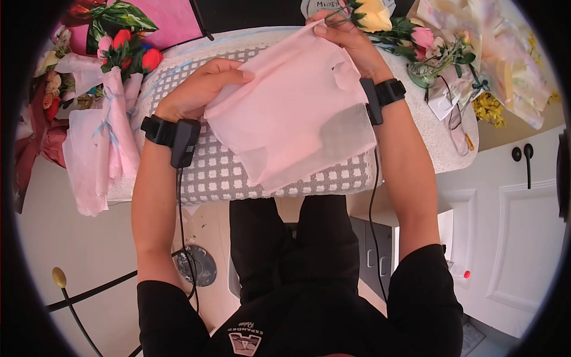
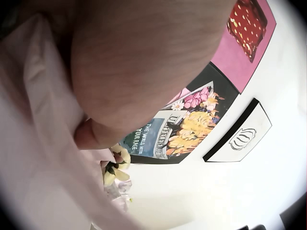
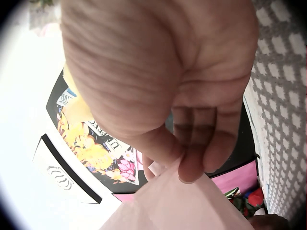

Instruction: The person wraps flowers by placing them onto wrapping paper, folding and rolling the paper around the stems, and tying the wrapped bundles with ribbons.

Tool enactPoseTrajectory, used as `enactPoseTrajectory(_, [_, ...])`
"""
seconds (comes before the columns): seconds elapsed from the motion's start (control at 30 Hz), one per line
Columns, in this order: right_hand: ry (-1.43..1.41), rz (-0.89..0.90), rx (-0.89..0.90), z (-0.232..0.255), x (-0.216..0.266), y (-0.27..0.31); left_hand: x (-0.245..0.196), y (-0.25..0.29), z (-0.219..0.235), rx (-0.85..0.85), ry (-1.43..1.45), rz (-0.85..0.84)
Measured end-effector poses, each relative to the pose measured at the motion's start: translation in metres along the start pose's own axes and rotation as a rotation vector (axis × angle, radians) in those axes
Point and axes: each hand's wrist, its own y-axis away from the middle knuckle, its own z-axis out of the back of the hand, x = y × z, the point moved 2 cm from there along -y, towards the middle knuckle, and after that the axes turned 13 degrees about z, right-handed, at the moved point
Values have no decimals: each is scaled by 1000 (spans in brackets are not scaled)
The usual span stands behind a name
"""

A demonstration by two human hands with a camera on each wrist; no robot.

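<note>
A thin pink sheet of wrapping paper (image 1: 291,107) is spread between both hands over the checked cloth. My left hand (image 1: 205,86) holds its left edge, thumb on the near face and the fingers behind, mostly hidden by the sheet. At the top corner my right hand (image 1: 351,41) pinches the paper between thumb and fingertips; the right wrist view shows this pinch on the pink paper (image 3: 175,201) closely. The sheet's lower part is folded up unevenly, and a greyish see-through patch lies at its lower right.
A grey and white checked cloth (image 1: 208,166) covers the table. Wrapped bouquets, one in pink paper (image 1: 113,119), lie at the left. A yellow rose (image 1: 373,15) and a pink rose (image 1: 423,37) are at the back right, near a glass vase (image 1: 421,76). A white door (image 1: 517,238) stands right.
</note>
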Motion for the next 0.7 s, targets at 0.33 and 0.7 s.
enactPoseTrajectory(0.33, [-79,-102,-188,-7,-11,-1,-2,-13,2,-37,-180,-239])
enactPoseTrajectory(0.7, [515,-29,-59,15,-7,-6,5,-30,14,-78,-238,-301])
